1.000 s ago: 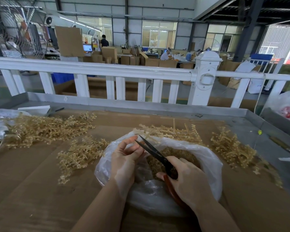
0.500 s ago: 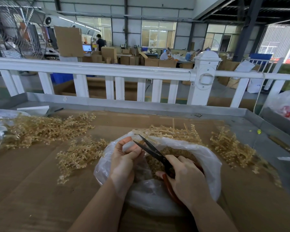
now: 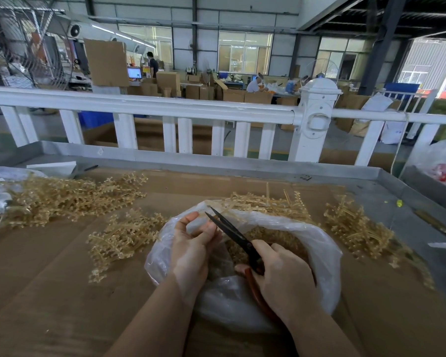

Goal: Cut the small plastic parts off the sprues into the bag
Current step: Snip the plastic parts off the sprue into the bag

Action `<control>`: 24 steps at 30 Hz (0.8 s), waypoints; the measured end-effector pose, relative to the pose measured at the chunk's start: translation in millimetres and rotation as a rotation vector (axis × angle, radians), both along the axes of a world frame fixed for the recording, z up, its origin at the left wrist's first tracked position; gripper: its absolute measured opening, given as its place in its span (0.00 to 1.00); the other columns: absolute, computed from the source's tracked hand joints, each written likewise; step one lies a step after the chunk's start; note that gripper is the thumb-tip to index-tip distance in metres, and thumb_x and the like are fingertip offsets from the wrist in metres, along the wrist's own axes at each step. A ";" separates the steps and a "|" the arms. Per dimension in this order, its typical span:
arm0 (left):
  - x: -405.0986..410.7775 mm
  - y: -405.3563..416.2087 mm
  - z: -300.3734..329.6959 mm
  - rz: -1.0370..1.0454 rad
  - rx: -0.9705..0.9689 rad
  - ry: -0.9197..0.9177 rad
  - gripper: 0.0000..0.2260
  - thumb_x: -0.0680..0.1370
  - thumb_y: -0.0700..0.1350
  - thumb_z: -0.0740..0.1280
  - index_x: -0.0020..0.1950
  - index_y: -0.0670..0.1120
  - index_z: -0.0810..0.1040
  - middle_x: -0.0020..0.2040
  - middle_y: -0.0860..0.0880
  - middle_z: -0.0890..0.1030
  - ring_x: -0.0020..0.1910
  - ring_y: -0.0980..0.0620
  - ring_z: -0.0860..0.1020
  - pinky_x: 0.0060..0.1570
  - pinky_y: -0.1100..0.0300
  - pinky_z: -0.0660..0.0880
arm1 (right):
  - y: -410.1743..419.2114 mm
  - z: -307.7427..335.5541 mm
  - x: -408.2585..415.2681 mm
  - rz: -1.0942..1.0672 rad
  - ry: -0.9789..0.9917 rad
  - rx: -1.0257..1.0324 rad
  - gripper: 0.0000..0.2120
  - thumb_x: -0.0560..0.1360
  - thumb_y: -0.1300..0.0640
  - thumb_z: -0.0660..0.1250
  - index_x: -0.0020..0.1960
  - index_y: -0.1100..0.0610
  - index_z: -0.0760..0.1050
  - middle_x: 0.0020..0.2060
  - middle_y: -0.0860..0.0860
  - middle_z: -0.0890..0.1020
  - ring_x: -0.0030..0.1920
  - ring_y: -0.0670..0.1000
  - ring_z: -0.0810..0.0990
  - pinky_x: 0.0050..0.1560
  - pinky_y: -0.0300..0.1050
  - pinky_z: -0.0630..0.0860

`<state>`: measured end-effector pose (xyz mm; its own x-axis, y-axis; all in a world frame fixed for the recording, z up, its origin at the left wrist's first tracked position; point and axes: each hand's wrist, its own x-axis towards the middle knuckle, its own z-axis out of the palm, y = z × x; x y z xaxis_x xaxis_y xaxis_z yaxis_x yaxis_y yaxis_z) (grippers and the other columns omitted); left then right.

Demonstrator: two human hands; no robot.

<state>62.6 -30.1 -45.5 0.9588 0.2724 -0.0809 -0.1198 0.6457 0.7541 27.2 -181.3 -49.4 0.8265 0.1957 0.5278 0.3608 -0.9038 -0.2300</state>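
Over the bag [image 3: 325, 256] at lower centre, the left hand [image 3: 191, 249] pinches something unclear, the right hand [image 3: 285, 279] grips open scissors [image 3: 232, 234], whose blades could nick fingertips.

Workshop hall behind a white railing [image 3: 139, 106].
Far windows [image 3: 245, 52] glow; cardboard boxes [image 3: 168, 83] stacked; fan [image 3: 18, 42] far left.
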 end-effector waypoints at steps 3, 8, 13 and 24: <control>0.9 0.9 -0.7 -0.016 0.009 0.003 0.14 0.77 0.29 0.62 0.51 0.48 0.70 0.39 0.42 0.81 0.38 0.49 0.81 0.40 0.60 0.80 | 1.1 -0.9 -0.5 -0.015 -0.011 0.009 0.19 0.69 0.40 0.72 0.54 0.51 0.79 0.37 0.47 0.81 0.40 0.49 0.80 0.37 0.42 0.77; 4.3 1.5 -4.4 -0.036 0.010 -0.010 0.14 0.77 0.29 0.61 0.52 0.48 0.70 0.34 0.46 0.83 0.36 0.51 0.83 0.41 0.60 0.80 | 2.9 -1.5 0.3 -0.011 0.005 0.028 0.20 0.71 0.41 0.69 0.60 0.49 0.77 0.42 0.47 0.81 0.45 0.50 0.80 0.43 0.43 0.77; 6.7 0.6 -7.5 -0.023 0.000 -0.021 0.14 0.77 0.29 0.62 0.52 0.48 0.70 0.33 0.47 0.84 0.35 0.51 0.83 0.38 0.60 0.81 | 2.2 -1.9 1.4 -0.046 -0.027 0.011 0.20 0.65 0.45 0.77 0.53 0.52 0.80 0.34 0.47 0.81 0.36 0.50 0.80 0.34 0.44 0.78; 8.5 1.5 -10.5 -0.035 0.023 -0.031 0.12 0.76 0.28 0.62 0.51 0.44 0.71 0.39 0.44 0.82 0.37 0.50 0.82 0.39 0.60 0.81 | 0.5 -5.8 3.3 0.030 -0.035 0.048 0.19 0.70 0.38 0.70 0.54 0.50 0.78 0.35 0.47 0.81 0.36 0.49 0.79 0.36 0.42 0.77</control>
